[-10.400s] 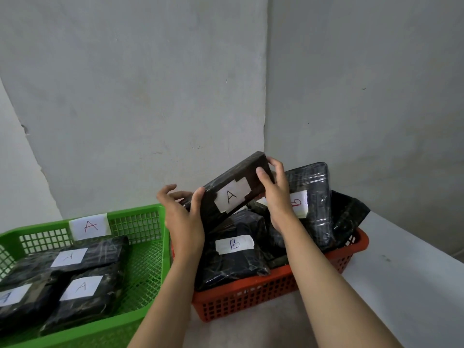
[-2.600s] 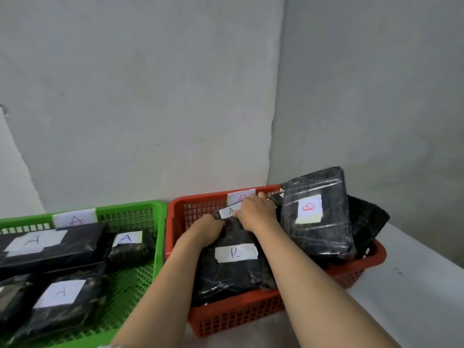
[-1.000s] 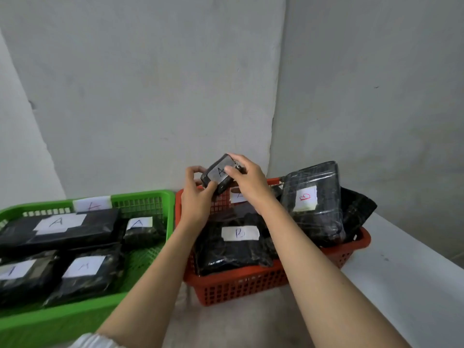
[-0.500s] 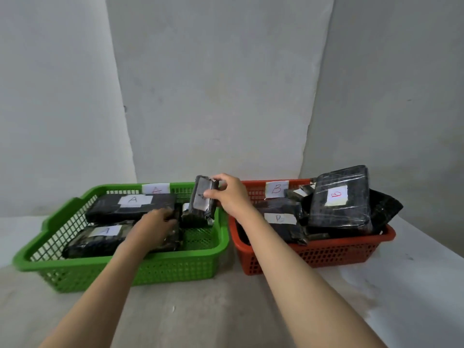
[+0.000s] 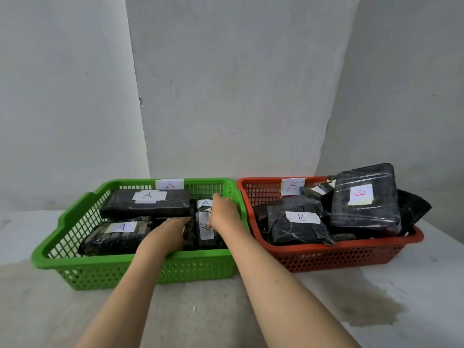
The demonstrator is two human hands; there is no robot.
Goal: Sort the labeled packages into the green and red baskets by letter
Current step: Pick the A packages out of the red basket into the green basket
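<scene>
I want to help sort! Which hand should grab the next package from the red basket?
Probably the right hand: it is beside the red basket, while the left hand sits deeper inside the green basket.

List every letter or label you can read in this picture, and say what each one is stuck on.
"A": tag on the green basket back wall.
"A": long package at its back.
"A": front-left package.
"A": small package, under the right hand.
"B": tag on the red basket.
"B": front package.
"B", red: propped package.
Other labels: unreadable.
</scene>
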